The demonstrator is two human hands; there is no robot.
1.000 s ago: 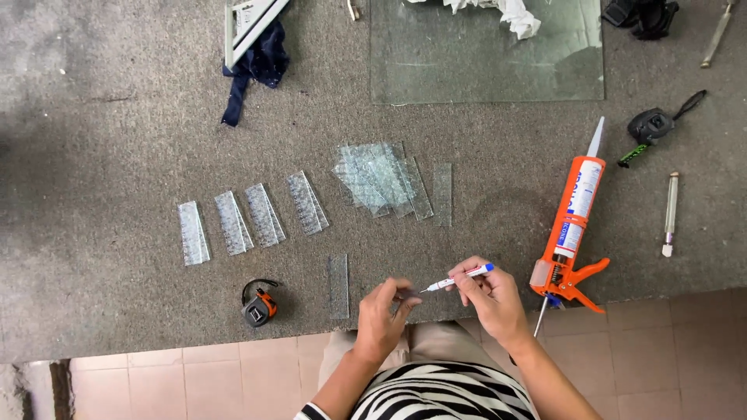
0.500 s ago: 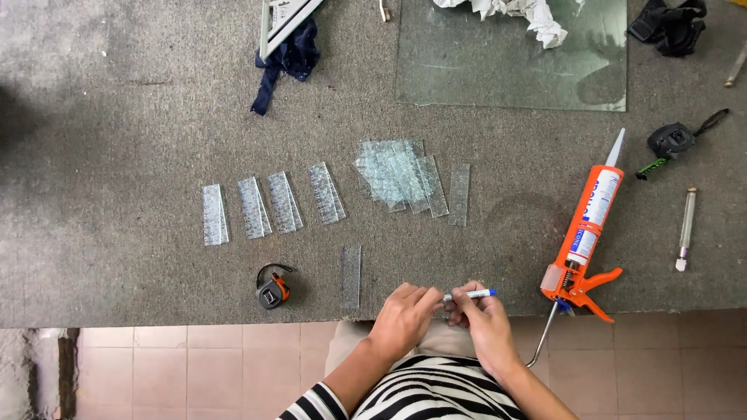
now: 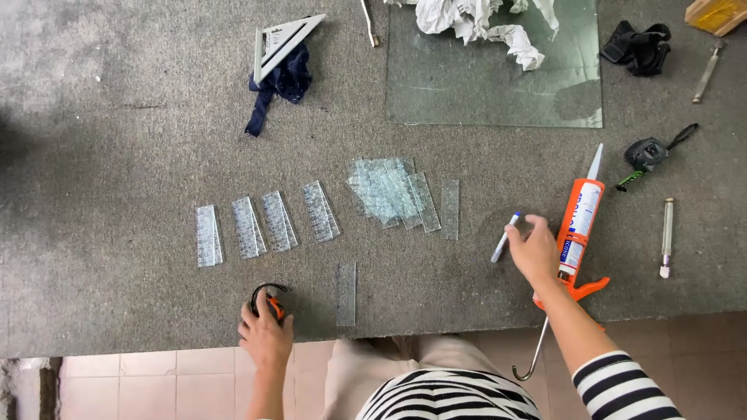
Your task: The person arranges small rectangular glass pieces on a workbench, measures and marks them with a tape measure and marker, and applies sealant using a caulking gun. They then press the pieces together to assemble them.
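Grey carpet-like covering [image 3: 117,117] spreads over the work surface, whose near edge borders a floor of pinkish tiles [image 3: 132,381]. At the near edge, the left hand [image 3: 266,336] lies over a small black-and-orange tape measure [image 3: 266,302], fingers curled on its body; how firmly they close cannot be told. Just right of it, a single narrow strip of textured glass [image 3: 345,293] lies lengthwise, apart from the hand.

Right of centre, the right hand [image 3: 535,250] holds a white marker pen with a blue cap [image 3: 505,236], pinched at its rear end, the capped tip pointing up and to the left, low over the covering. Immediately right of this hand lies an orange caulking gun with a white-nozzled cartridge [image 3: 577,229], nozzle pointing away from the person; the forearm crosses its handle.

Four further glass strips form a row: one at far left [image 3: 208,236], then [image 3: 248,227], [image 3: 278,221] and [image 3: 320,211], each slightly tilted and apart from its neighbour. An overlapping stack of glass pieces [image 3: 387,192] lies beside a lone upright strip [image 3: 450,208].

Farther back: a large clear glass sheet [image 3: 482,85] bearing crumpled white paper [image 3: 475,19], a grey triangular square [image 3: 282,43] on a dark blue cloth [image 3: 280,85], a second, black tape measure [image 3: 647,154], and a slim glass cutter [image 3: 666,237] at right.
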